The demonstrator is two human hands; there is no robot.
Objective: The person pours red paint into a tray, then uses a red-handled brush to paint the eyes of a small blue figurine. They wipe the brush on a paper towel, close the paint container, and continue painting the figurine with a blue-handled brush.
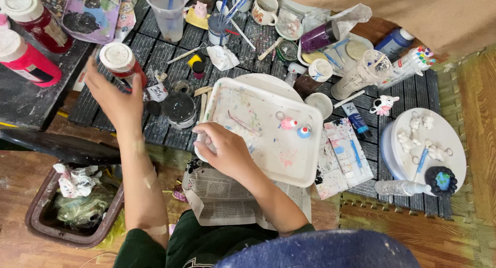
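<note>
The person wears dark green sleeves [139,247] pushed up, with pale paint smears along both bare forearms.

Left hand [114,95] reaches forward, fingers curled; right hand [226,150] curled near.

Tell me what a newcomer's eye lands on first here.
The white tray at centre, paint-smeared, with two small painted figures on it; the right hand grips its near-left corner. At upper left, the left hand holds a red paint bottle. At right, a round white board carries unpainted figures.
</note>
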